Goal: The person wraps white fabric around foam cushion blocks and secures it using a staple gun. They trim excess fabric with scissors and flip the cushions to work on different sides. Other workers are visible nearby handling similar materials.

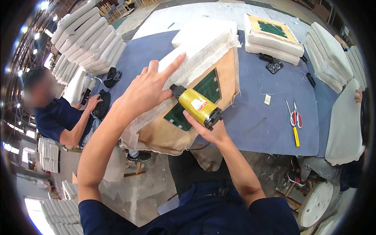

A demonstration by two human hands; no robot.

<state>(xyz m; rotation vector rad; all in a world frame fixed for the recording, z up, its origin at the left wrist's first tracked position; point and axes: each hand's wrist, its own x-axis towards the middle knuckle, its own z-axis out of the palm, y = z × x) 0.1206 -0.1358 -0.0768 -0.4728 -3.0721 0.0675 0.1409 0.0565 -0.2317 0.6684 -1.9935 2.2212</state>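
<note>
Over there the yellow tool [199, 105], gripped in the right hand [209, 132], slants far left to near right above the cushion [225, 72], nose [177, 91] beside the left hand [143, 88], spread on the cloth [203, 55].

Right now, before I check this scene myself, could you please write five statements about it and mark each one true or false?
1. The right hand holds a yellow tool. True.
2. The left hand is clenched. False: its fingers are extended.
3. The scissors have red on their handles. True.
4. They lie on the floor. False: they are on the table.
5. The wooden board has green mesh in its opening. True.
</note>
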